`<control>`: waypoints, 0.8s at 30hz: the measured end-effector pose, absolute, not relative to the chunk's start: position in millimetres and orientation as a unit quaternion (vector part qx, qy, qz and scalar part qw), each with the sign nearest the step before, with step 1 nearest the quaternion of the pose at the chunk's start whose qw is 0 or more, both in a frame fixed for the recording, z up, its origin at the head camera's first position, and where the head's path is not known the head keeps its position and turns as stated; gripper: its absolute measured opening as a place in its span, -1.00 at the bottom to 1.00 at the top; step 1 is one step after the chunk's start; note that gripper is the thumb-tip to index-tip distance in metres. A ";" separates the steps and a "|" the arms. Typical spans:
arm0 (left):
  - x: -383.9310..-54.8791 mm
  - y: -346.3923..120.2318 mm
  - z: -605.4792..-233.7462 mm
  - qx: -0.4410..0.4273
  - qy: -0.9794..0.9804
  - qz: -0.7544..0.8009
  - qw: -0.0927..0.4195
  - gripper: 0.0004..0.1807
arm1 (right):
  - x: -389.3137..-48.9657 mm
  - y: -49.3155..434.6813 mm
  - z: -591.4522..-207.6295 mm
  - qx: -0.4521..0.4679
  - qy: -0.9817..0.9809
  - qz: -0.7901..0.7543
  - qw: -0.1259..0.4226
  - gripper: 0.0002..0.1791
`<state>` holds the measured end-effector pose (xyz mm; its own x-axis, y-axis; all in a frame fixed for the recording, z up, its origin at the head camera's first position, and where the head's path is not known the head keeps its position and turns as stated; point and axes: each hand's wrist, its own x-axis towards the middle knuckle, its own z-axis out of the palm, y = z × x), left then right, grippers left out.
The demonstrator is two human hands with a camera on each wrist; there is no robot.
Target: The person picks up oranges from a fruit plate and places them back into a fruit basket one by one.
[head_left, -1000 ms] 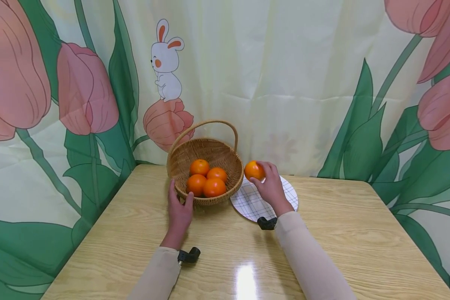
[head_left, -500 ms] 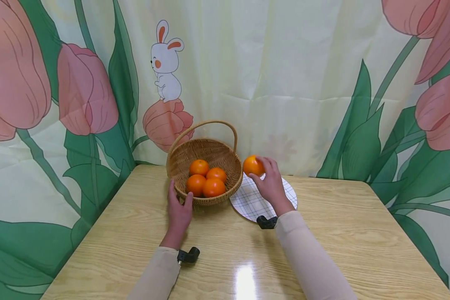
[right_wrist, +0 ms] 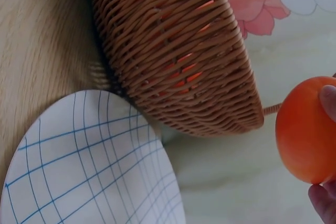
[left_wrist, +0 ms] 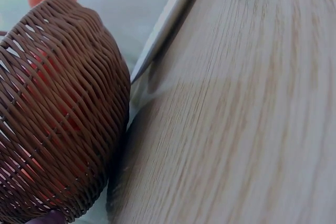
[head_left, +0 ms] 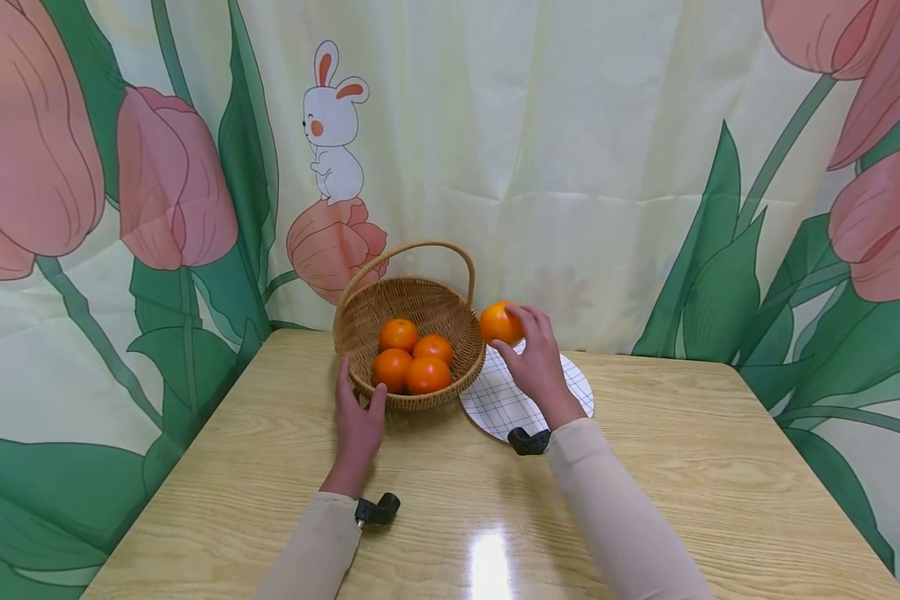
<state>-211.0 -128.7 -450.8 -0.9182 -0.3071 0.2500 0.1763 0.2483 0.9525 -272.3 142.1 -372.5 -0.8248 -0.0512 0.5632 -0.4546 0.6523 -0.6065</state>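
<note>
In the head view a wicker basket (head_left: 457,383) with a tall arched handle holds several oranges (head_left: 429,375). My left hand (head_left: 360,421) holds the basket at its near left side, thumb and fingers spread around the rim. In the left wrist view only a bit of the thumb (left_wrist: 50,217) shows against the weave. With fingertips and thumb, my right hand (head_left: 536,358) pinches one more orange (head_left: 499,324), raised at the level of the basket's right rim. The right wrist view shows this orange (right_wrist: 304,129) up close, past the basket's edge.
A round white plate (head_left: 495,404) with a blue grid pattern lies right of the basket, partly under my right hand. Both stand on a wooden table (head_left: 435,508). Behind its back edge hangs a curtain (head_left: 607,167) printed with tulips and a rabbit.
My right hand has lifted the orange from over the plate, up and slightly left toward the basket's rim. The left hand and basket have stayed in place.
</note>
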 end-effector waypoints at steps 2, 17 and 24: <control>-210.7 -128.6 -450.8 0.044 -0.765 -0.611 0.198 -0.17 | -271.6 140.1 -371.6 0.149 -0.870 0.391 0.260 -0.39; -211.2 -127.9 -451.6 0.047 -0.763 -0.614 0.197 -0.17 | -267.8 127.0 -367.7 0.181 -0.862 0.386 0.273 -0.40; -211.7 -128.0 -451.1 0.045 -0.761 -0.617 0.194 -0.17 | -269.3 122.5 -368.2 0.184 -0.863 0.384 0.273 -0.40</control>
<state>-211.7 -128.0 -451.1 -0.9203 -0.3086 0.2403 0.1714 0.2339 0.9570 -269.3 122.5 -368.2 -0.7840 -0.1074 0.6114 -0.5263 0.6372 -0.5630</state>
